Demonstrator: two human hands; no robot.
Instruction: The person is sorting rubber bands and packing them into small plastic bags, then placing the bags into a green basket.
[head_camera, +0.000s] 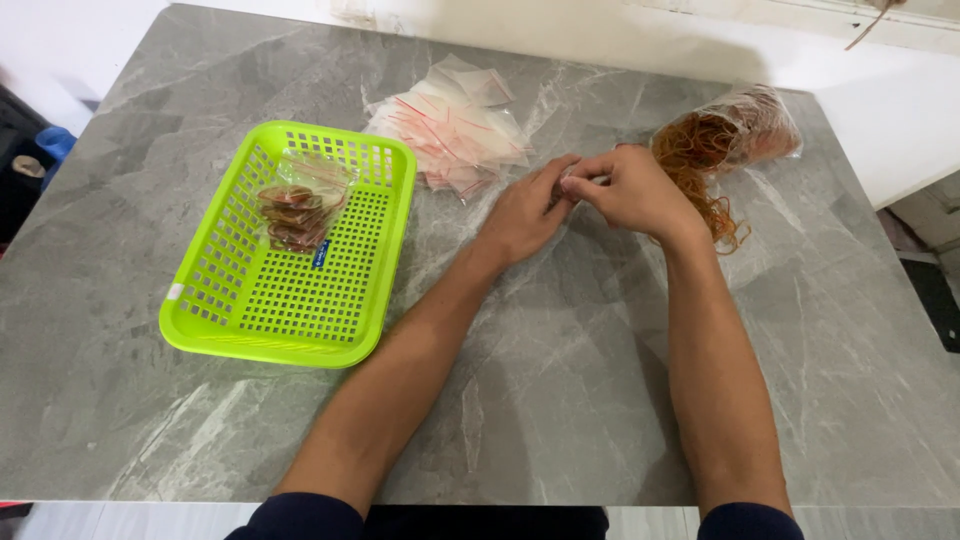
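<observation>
My left hand (527, 212) and my right hand (632, 190) meet over the grey marble table (560, 380), fingertips pinched together on a small clear plastic bag (583, 180) that is mostly hidden between them. Just right of my right hand lies a large clear bag of brown rubber bands (728, 140), with loose bands spilling onto the table. A pile of small clear zip bags with red strips (450, 125) lies beyond my left hand.
A lime green perforated plastic basket (250, 315) sits at the left and holds small filled bags of rubber bands (300, 205). The table's far edge meets a white wall; a gap opens at the right edge.
</observation>
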